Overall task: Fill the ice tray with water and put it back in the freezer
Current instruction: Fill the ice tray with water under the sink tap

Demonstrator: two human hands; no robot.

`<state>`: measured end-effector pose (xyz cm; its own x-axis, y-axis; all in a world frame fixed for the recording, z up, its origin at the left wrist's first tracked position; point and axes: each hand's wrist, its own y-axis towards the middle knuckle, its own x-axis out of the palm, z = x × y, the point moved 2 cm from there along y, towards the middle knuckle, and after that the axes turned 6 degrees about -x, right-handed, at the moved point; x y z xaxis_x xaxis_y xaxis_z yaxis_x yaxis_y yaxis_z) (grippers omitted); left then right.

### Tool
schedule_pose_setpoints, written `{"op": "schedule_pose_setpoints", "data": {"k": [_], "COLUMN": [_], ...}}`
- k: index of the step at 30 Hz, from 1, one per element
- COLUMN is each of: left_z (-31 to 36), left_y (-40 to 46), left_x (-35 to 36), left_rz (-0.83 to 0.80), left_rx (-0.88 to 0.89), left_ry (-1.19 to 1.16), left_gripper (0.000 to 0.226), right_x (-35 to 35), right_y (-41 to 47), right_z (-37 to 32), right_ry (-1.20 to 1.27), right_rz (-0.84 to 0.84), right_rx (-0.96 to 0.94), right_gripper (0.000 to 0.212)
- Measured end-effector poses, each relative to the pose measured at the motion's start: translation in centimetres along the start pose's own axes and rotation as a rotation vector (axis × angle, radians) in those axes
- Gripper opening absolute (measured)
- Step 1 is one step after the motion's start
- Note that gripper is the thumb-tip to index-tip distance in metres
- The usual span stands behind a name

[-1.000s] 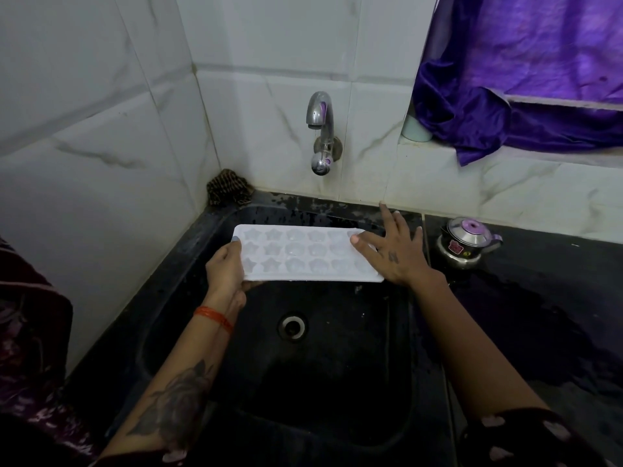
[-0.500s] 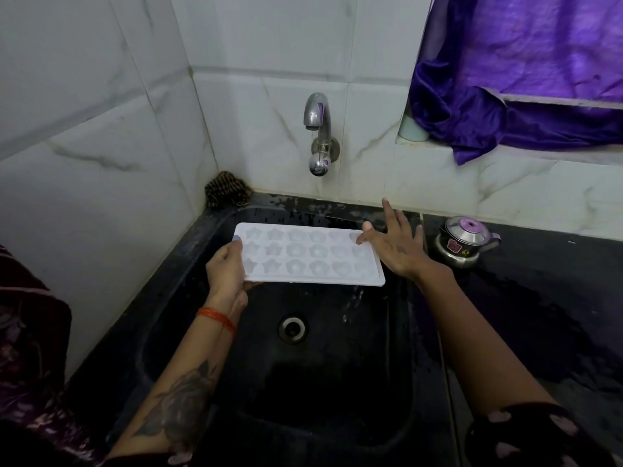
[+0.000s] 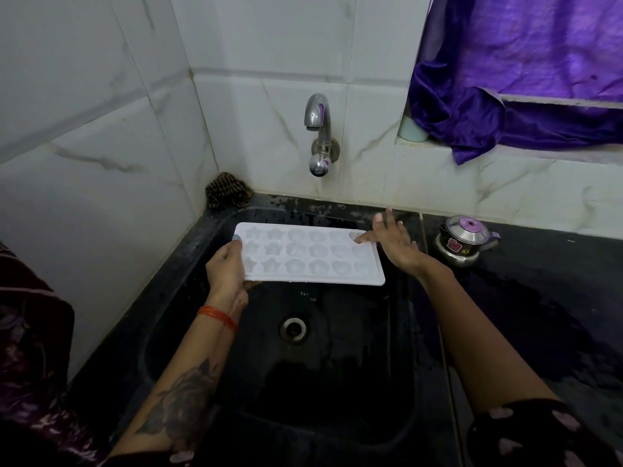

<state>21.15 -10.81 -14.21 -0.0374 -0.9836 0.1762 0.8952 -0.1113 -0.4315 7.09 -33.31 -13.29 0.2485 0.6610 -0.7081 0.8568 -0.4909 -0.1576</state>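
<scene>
While left hand grips the ice tray end, right hand is open; thin, wet, slippery, sloshes — support both ends.

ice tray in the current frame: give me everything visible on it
The ice tray is a white, flat rectangular mould, plastic or silicone by its look, with three rows of star and rounded cavities. Whether they hold water cannot be told. It is held roughly level over the black sink, below and in front of the tap. The left hand grips its left end; the right hand, fingers spread, touches the far right corner.
</scene>
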Motion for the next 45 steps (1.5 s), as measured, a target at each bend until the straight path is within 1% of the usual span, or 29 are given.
{"op": "schedule_pose_setpoints", "data": {"k": [2,6,8,10,14,17,20,22,25,28,30,32,36,39,41,42,45], "left_z": [-0.1,-0.3,-0.3,-0.3,-0.2,-0.2,-0.1,-0.1,-0.2,-0.3,-0.3,-0.2,-0.1,0.0,0.0,0.0,-0.1], "left_y": [0.1,0.4,0.5,0.6,0.6,0.6,0.8,0.9,1.0,0.8,0.8,0.8,0.8,0.8,0.8,0.8,0.8], "left_x": [0.0,-0.1,-0.2,-0.3,-0.1,-0.1,-0.2,-0.3,-0.2,-0.1,-0.1,-0.1,0.0,0.1,0.1,0.1,0.1], "left_rz": [-0.007,-0.022,-0.023,-0.024,-0.036,-0.024,-0.018,-0.02,-0.034,-0.046,-0.05,-0.052,-0.056,-0.057,-0.059,-0.057,-0.054], "left_rx": [0.001,-0.013,-0.02,-0.025,-0.038,-0.034,-0.027,-0.024,-0.02,-0.04,-0.049,-0.056,-0.065,-0.063,-0.061,-0.06,-0.057], "left_ry": [0.001,0.012,0.022,0.023,0.01,0.0,-0.014,-0.015,0.004,0.014,0.027,0.033,0.015,0.011,0.01,0.012,0.013], "left_gripper": [0.013,0.014,0.013,0.012,0.013,0.012,0.014,0.015,0.014,0.014,0.016,0.017,0.016,0.016,0.016,0.016,0.016], "right_x": [-0.2,-0.2,0.0,0.3,0.9,0.9,0.6,0.3,0.1,0.1,0.1,0.3,1.1,1.1,1.0,1.1,1.6], "right_y": [0.1,0.1,0.0,-0.2,-0.2,0.1,0.4,0.5,0.6,0.6,0.4,0.3,0.1,0.3,0.5,0.5,0.3], "right_z": [-0.1,-0.4,-0.4,-0.3,-0.5,-0.4,-0.3,-0.3,-0.4,-0.5,-0.5,-0.5,-0.8,-1.8,-2.6,-2.9,-2.9], "right_ry": [-0.052,-0.304,-0.344,-0.291,-0.15,-0.066,-0.004,-0.006,-0.103,-0.334,-0.436,-0.388,-0.001,0.201,0.233,0.218,0.072], "right_rz": [0.005,0.064,0.076,0.064,0.014,0.012,0.024,0.02,0.044,0.115,0.184,0.199,0.135,0.225,0.288,0.292,0.225], "right_rx": [-0.025,-0.112,-0.132,-0.113,-0.055,-0.022,0.002,-0.014,-0.07,-0.119,-0.141,-0.132,-0.024,0.038,0.029,0.008,-0.086], "right_gripper": [0.059,0.052,0.05,0.051,0.063,0.071,0.065,0.063,0.06,0.052,0.053,0.055,0.063,0.065,0.062,0.061,0.059]}}
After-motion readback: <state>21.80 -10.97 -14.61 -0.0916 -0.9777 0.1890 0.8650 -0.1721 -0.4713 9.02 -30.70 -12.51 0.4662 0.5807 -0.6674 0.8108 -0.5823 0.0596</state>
